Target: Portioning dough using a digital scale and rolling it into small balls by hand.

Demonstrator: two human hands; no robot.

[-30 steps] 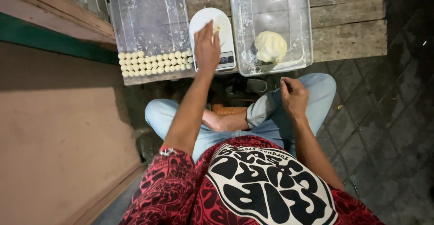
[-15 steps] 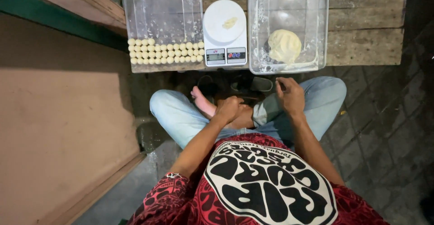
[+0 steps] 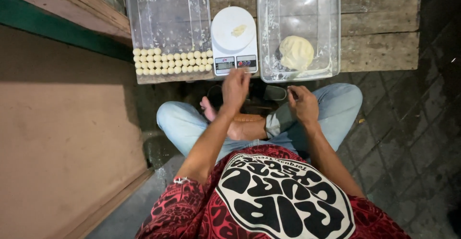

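At the far left a brown floor (image 3: 62, 147) ran beside a green-edged step (image 3: 53, 30). Next to it, on a low wooden bench (image 3: 379, 51), stood a clear tray (image 3: 168, 8), and along the tray's near edge lay rows of small pale dough balls (image 3: 173, 61), packed touching one another.

Just right of the tray sat a white scale (image 3: 234, 39). On its round plate lay a small dough piece (image 3: 238, 30), alone and off the plate's centre. The left hand (image 3: 235, 87) hung just in front of the scale's near edge, below its display, with the fingers extended forward and loosely together. It was seen from the back, so whether it pinched anything could not be told. The dough piece lay beyond that hand, up the plate, not touching it.

Right of the scale stood a clear tub (image 3: 331, 8), and in its near part rested a dough lump (image 3: 296, 52), rounded and pale. The right hand (image 3: 302, 104) was held over the right knee, in front of the tub and apart from it. Its fingers were curled inward, and what they held, if anything, could not be told. The lump lay beyond this hand, behind the tub's near wall.

The person sat cross-legged in jeans (image 3: 336, 109) and a red patterned shirt (image 3: 283, 200), a bare foot (image 3: 211, 110) showing between the knees. Dark paving (image 3: 413, 138) lay at the right.
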